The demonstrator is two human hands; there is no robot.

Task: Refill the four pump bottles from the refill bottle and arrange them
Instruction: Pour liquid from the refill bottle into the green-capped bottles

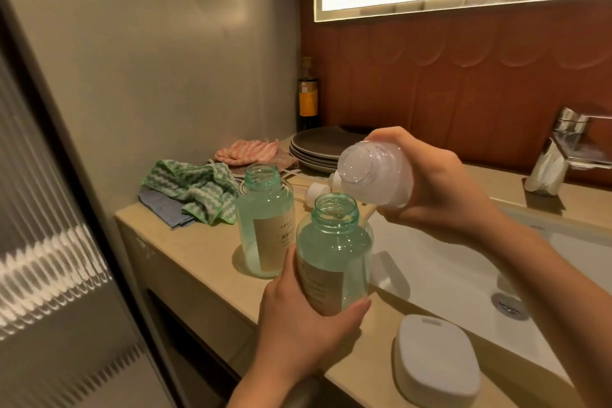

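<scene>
My left hand grips a clear green-tinted bottle with a beige label, its neck open and pump removed. My right hand holds the white translucent refill bottle tilted on its side, its open mouth facing me just above and right of the green bottle's neck. A second open green bottle with a beige label stands on the counter to the left, holding pale liquid. White pump caps lie on the counter behind the bottles.
Beige counter with a white sink at right and a chrome faucet. Green cloth, pink cloth, stacked grey plates, a dark bottle in the corner, a white soap box at the front.
</scene>
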